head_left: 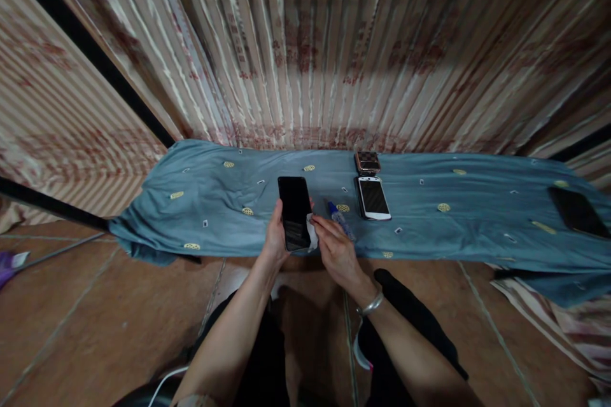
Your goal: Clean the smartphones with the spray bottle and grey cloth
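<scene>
My left hand [273,236] grips the left edge of a black smartphone [294,211], screen up and dark, above the near edge of a blue cloth [214,203]. My right hand [337,250] is closed on a small white wipe [312,233] pressed at the phone's lower right corner. A small bottle with a blue cap [340,218] lies on the cloth just beyond my right hand. A silver bracelet sits on my right wrist.
A white phone [373,198] lies on the cloth right of centre, with a small patterned device [367,161] behind it. Another dark phone [577,212] lies at the far right. Striped curtains hang behind. Brown tiled floor lies below, with a white cable near my legs.
</scene>
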`<state>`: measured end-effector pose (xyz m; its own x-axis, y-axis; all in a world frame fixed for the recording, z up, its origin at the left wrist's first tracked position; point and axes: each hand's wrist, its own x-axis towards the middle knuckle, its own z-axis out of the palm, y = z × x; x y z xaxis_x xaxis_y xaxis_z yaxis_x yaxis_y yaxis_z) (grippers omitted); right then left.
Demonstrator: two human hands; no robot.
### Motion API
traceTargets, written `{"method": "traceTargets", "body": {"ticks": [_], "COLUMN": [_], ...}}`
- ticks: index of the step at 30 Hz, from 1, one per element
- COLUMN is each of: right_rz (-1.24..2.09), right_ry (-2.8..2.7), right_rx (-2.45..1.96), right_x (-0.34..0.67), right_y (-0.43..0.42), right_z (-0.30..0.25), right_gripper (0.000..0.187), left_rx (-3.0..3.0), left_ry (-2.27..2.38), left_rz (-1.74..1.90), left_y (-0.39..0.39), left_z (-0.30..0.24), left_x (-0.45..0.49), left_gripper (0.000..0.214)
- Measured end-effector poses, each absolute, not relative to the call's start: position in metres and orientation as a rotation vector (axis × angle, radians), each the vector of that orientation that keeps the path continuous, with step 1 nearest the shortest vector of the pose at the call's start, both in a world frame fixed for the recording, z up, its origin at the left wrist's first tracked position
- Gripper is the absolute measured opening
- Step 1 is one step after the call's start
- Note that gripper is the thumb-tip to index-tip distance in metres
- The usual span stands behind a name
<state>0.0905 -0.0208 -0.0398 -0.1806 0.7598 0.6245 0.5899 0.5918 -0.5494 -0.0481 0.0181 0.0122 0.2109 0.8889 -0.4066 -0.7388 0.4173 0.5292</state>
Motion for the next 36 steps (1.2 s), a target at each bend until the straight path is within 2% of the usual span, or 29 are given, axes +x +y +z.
{"method": "traceTargets", "body": {"ticks": [17,36], "right_rz": [0.144,0.099], "right_ry": [-1.780,-1.754], "right_rx": [-1.236,-1.261], "right_x": [0.109,0.119], "right_y": [0.011,0.013], "right_z": [-0.048,-0.040], "right_gripper": [0.048,0.047], "left_rx": [0.225,0.299], "left_ry": [0.809,0.843], "left_rz": [1.018,0.938], "left_y": [0.003,-0.007], "left_z": [0.008,0.003], "left_x": [-0.022,-0.017], "left_gripper": [0.049,0.049]}}
